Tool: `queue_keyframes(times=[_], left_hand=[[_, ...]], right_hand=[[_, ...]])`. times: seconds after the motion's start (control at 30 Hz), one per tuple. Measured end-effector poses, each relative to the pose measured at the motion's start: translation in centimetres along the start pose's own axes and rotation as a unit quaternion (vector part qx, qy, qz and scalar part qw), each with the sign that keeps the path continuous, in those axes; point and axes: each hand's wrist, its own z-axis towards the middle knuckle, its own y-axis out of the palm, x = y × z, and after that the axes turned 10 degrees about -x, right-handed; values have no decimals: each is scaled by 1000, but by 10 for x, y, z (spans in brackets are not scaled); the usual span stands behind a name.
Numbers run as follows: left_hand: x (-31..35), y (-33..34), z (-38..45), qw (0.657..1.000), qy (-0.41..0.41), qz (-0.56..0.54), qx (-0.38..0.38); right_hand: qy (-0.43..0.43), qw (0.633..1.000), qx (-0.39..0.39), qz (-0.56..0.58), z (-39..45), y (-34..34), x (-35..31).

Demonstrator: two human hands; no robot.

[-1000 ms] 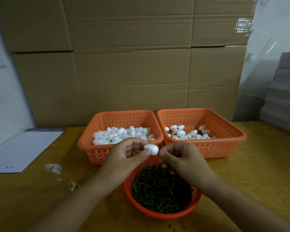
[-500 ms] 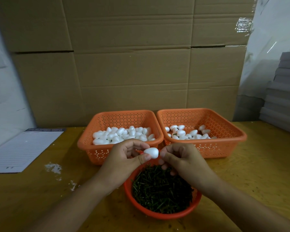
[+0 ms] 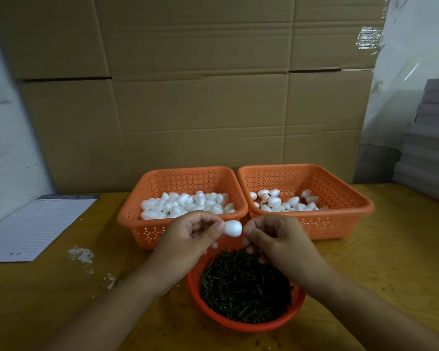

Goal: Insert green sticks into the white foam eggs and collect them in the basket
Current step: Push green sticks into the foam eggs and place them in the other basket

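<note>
My left hand (image 3: 192, 236) pinches a white foam egg (image 3: 233, 228) between thumb and fingers, above the round orange bowl (image 3: 241, 325) of green sticks (image 3: 243, 285). My right hand (image 3: 276, 239) pinches a green stick whose tip just shows at the egg's right end. Behind the hands, the left orange basket (image 3: 137, 219) holds plain white eggs (image 3: 185, 203). The right orange basket (image 3: 352, 214) holds several eggs with sticks (image 3: 281, 202).
A lined paper pad (image 3: 33, 224) lies at the left on the yellow wooden table (image 3: 390, 262). White foam crumbs (image 3: 81, 255) are scattered near it. Cardboard boxes (image 3: 200, 97) wall off the back, and grey stacked sheets (image 3: 428, 143) stand at the right.
The egg has dropped slightly and turned in my left hand. My right hand has closed in on its right end with the stick.
</note>
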Motion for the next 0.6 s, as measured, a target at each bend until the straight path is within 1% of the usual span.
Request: queue_keyframes(times=[0.13, 0.6], left_hand=[[0, 1, 0, 1000, 15, -5, 1], [-1, 2, -1, 1000, 30, -6, 1]], right_hand=[[1, 1000, -5, 1, 0, -1, 1], [9, 1000, -23, 13, 0, -1, 3]])
